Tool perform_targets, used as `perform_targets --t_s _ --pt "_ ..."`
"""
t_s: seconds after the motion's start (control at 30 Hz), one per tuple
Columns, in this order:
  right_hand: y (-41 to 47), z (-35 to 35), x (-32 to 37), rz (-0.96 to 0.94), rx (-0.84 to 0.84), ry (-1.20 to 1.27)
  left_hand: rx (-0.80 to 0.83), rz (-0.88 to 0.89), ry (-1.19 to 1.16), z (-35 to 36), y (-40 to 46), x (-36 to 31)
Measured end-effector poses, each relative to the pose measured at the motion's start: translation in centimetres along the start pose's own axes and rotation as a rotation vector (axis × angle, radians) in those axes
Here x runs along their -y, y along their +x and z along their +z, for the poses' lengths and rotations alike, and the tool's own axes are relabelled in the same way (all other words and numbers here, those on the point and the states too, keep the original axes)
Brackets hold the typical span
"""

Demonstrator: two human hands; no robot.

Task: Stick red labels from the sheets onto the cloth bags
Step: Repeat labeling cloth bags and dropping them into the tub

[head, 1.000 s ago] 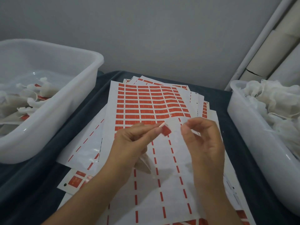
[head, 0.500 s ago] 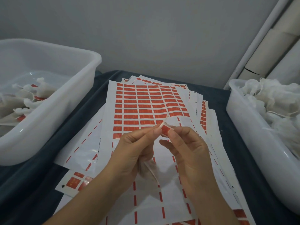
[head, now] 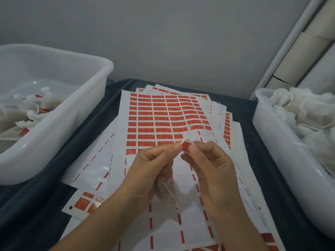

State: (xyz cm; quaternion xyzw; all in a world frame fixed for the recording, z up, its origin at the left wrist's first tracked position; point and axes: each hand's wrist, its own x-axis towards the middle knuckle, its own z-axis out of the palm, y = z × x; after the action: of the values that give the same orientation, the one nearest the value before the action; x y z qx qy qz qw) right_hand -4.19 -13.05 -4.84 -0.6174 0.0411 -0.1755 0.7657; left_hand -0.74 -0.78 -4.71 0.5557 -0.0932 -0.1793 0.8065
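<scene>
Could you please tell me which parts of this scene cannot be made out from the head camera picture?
- Cloth bag: mostly hidden in the head view behind the left hand.
- Red label: pinched between the fingers of both hands; the right hand covers part of it, and its print is too small to read.
- Left tub: cut off by the left edge.
- Right tub: cut off by the right edge.
- Lower label sheets: covered by the top sheet.

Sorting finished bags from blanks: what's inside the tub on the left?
In the left tub lie several white cloth bags, a few showing red labels. Its near wall hides the lower part, so the full count cannot be seen.
</scene>
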Motion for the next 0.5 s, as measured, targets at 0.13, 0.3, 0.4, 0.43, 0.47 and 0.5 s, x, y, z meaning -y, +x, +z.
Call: perform_targets --t_s 0.13,0.3,0.4,0.43,0.47,0.5 --pt "-0.10 0.03 -0.03 -0.057 -0.012 -0.102 -0.082 0.038 0.028 0.14 0.10 0.02" --pt "-0.22 0.15 -0.14 -0.070 -0.017 -0.190 -0.145 0.058 0.071 0.14 0.19 0.10" --pt "-0.38 0.46 -0.29 -0.059 -0.023 -0.188 -0.115 0.023 0.061 0.06 0.11 0.24" --pt "-0.42 0.49 -0.43 -0.047 -0.030 -0.180 -0.101 0.006 0.038 0.01 0.15 0.41" --pt "-0.44 0.47 -0.46 -0.033 -0.037 -0.150 -0.093 -0.012 0.014 -0.05 0.20 0.54" --pt "-0.36 0.38 -0.48 -0.024 -0.045 -0.109 -0.092 -0.023 -0.015 -0.15 0.26 0.61"
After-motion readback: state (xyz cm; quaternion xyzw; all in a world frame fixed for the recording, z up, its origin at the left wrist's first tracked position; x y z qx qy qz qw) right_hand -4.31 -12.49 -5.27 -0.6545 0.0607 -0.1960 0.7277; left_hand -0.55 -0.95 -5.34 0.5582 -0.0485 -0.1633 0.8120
